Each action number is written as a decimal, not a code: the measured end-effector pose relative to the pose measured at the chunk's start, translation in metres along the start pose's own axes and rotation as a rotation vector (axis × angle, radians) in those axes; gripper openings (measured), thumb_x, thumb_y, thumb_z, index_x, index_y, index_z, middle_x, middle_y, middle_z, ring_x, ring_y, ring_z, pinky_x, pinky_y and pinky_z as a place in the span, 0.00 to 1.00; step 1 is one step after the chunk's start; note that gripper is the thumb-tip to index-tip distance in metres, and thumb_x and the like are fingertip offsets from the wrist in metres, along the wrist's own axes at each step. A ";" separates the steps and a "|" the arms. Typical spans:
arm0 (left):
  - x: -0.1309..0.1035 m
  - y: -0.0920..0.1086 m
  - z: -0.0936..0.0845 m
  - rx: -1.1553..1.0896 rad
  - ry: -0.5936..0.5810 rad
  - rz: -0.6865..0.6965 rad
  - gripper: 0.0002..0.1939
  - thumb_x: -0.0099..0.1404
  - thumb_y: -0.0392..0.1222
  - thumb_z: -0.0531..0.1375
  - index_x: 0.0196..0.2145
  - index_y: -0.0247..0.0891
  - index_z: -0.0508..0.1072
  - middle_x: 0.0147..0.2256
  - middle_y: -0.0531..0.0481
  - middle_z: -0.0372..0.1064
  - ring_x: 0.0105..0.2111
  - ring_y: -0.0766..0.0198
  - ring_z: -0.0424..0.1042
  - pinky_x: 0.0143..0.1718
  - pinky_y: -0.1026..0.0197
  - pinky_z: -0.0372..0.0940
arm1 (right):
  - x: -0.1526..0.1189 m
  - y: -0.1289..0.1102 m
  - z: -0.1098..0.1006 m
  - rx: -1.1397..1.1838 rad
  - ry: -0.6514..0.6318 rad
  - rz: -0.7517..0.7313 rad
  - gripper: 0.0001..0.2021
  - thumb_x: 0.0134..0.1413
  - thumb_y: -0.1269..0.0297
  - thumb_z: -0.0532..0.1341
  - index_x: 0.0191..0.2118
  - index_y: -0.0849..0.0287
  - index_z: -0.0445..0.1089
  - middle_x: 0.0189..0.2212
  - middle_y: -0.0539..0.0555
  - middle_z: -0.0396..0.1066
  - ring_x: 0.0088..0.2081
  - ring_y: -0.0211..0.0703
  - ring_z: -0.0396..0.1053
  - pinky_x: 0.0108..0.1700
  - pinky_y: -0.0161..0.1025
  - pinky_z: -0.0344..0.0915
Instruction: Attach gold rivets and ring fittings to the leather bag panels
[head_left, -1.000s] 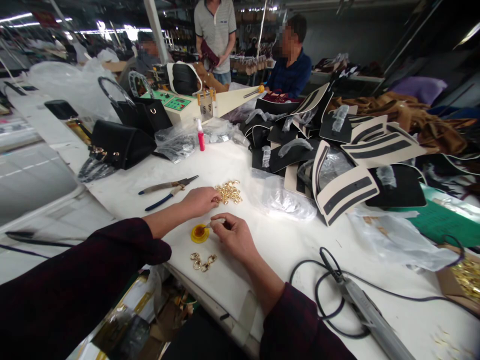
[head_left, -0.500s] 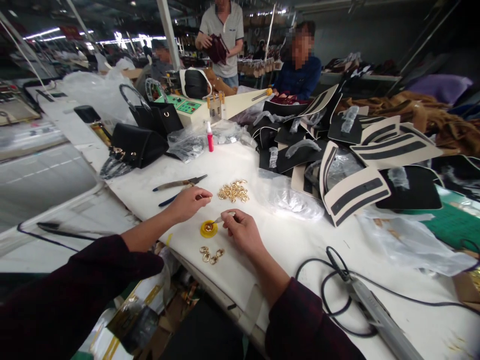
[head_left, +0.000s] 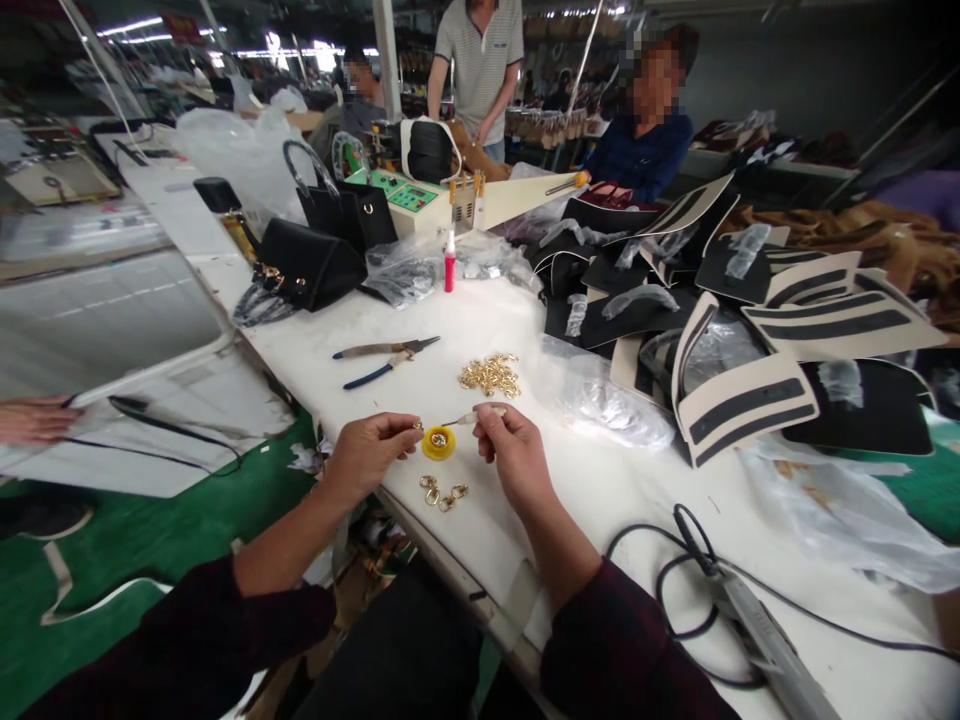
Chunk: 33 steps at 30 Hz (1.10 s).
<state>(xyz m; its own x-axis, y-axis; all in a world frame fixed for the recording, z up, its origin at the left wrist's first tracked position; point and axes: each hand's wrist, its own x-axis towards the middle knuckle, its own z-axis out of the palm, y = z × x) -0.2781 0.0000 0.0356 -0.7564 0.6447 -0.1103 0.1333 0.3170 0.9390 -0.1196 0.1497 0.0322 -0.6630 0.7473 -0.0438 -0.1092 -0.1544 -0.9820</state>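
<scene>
My left hand pinches a small gold ring at its fingertips, left of a round yellow dish. Small metal pieces lie inside the dish. My right hand grips a thin screwdriver with a pale handle, its tip just above the dish. Several gold clasps lie on the white table in front of the dish. Behind it is a pile of gold hardware. Pliers with dark handles rest farther left.
Black handbags and a red bottle stand behind. Black and cream panels are heaped right. A corded grey tool lies front right. Other people are beyond the table; another person's hand shows far left.
The view has shifted left. My left hand has come down closer to the yellow dish, showing the gold ring. The standing person's hands have lowered, and another person's hand has appeared at far left.
</scene>
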 end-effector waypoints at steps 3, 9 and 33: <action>-0.004 0.001 0.005 -0.035 -0.012 0.009 0.19 0.53 0.54 0.73 0.37 0.38 0.84 0.28 0.50 0.81 0.27 0.62 0.76 0.30 0.61 0.71 | -0.003 -0.009 0.001 -0.012 0.001 -0.044 0.17 0.62 0.46 0.67 0.38 0.57 0.77 0.28 0.48 0.71 0.24 0.35 0.64 0.26 0.35 0.60; -0.014 0.007 0.013 0.060 -0.023 0.100 0.17 0.56 0.55 0.72 0.36 0.40 0.84 0.27 0.52 0.79 0.24 0.66 0.71 0.26 0.64 0.64 | -0.011 -0.021 0.004 -0.136 -0.040 -0.143 0.16 0.64 0.47 0.65 0.39 0.56 0.76 0.27 0.48 0.72 0.24 0.36 0.65 0.28 0.36 0.62; -0.022 0.016 0.015 0.178 0.029 0.226 0.14 0.61 0.55 0.70 0.36 0.42 0.84 0.31 0.50 0.81 0.29 0.61 0.75 0.32 0.61 0.69 | -0.018 -0.031 0.008 -0.340 -0.018 -0.243 0.14 0.65 0.50 0.63 0.37 0.55 0.76 0.25 0.49 0.71 0.25 0.39 0.63 0.29 0.38 0.61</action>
<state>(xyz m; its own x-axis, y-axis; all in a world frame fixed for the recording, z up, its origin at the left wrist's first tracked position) -0.2501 0.0011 0.0483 -0.7122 0.6937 0.1074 0.4094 0.2862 0.8663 -0.1099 0.1355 0.0649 -0.6615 0.7235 0.1972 -0.0156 0.2496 -0.9682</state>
